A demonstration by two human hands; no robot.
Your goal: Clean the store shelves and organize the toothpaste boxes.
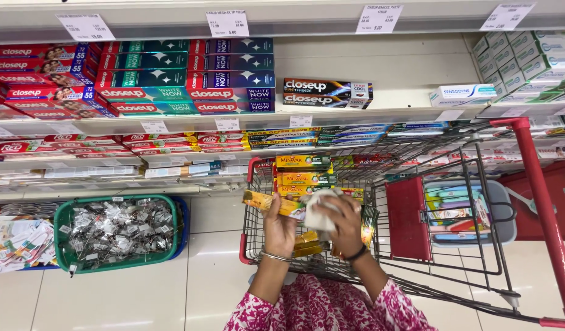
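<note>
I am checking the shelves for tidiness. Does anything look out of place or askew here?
Yes. On the upper shelf, two dark toothpaste boxes lie alone in a wide empty gap, while neighbouring stacks are full. Nothing looks spilled or damaged.

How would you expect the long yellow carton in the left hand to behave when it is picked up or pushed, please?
The yellow carton is a long, thin cardboard box, so probably stiff and light. Its flat faces should slide, not roll. The left hand holds one end, so it could tilt; the right hand grips a white cloth.
</note>
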